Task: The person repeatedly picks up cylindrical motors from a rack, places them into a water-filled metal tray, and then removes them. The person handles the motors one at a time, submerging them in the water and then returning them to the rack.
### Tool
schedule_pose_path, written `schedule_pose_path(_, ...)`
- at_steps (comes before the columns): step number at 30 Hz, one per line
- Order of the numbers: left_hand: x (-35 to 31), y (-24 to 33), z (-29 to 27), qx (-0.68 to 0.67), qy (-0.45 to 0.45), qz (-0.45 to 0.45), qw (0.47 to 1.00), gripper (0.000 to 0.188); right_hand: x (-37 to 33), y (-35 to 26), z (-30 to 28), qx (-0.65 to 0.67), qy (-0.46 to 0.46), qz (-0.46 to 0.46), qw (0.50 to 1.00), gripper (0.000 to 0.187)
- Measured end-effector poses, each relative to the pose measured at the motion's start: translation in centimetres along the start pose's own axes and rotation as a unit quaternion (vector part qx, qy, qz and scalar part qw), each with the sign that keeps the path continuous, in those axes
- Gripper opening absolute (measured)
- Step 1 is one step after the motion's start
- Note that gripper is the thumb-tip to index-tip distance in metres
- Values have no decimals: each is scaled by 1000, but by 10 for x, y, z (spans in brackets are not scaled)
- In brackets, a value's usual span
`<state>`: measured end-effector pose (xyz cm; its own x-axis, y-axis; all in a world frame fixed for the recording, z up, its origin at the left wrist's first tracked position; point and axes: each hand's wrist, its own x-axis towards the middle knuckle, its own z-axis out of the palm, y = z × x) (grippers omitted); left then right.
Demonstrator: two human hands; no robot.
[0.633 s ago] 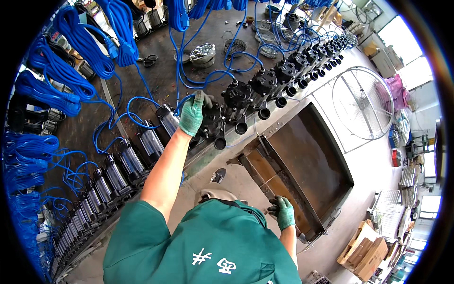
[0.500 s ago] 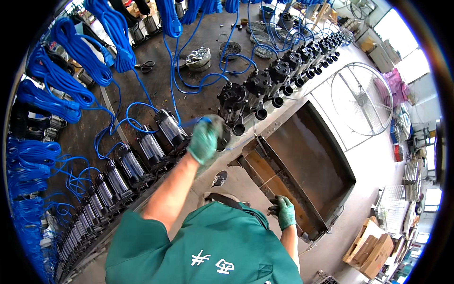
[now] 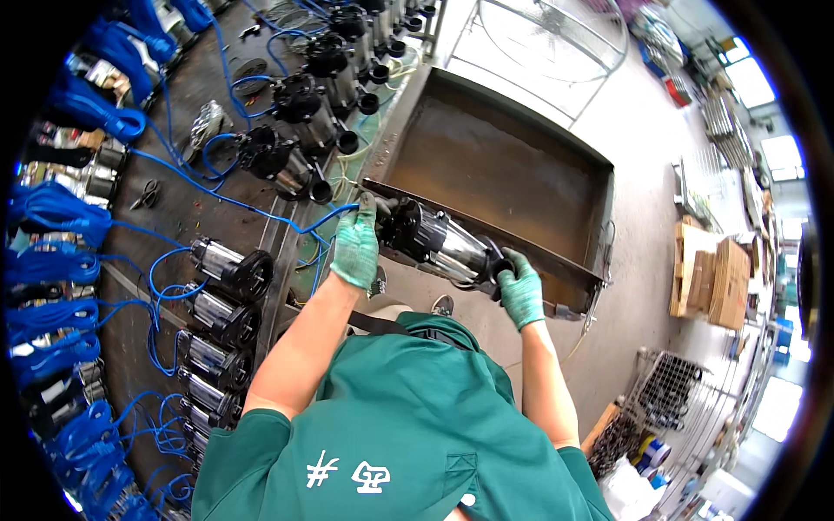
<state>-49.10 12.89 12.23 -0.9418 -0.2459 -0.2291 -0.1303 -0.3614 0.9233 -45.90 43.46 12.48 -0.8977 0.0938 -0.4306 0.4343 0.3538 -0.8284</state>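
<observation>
The head view showed little of my grip: my left hand (image 3: pixel 356 250) in its green glove covered the black end of the pump (image 3: pixel 439 245), fingers closed around it, and my right hand (image 3: pixel 520 291) wrapped the other end, so both ends were hidden. I held the pump level over the near rim of the tray (image 3: pixel 486 165), which stood off the bench's right edge. The tray's rusty floor looked bare, though its near wall hid the strip just behind it. A blue cable (image 3: pixel 252 207) ran from the pump across the bench (image 3: pixel 174 217). More pumps (image 3: pixel 228 269) lay in a row along the bench's near edge, the lowest ones cut off by my shoulder.
</observation>
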Motion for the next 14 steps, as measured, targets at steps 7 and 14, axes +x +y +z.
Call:
schedule_pose_path(7, 46, -113, -15, 377, -44, -145, 914, 54, 22, 10, -45, -263, 68, -33, 962, 44)
schedule_pose_path(14, 75, -161, -31, 517, -90, -179, 833, 54, 34, -3, -33, -355, 57, -45, 932, 45)
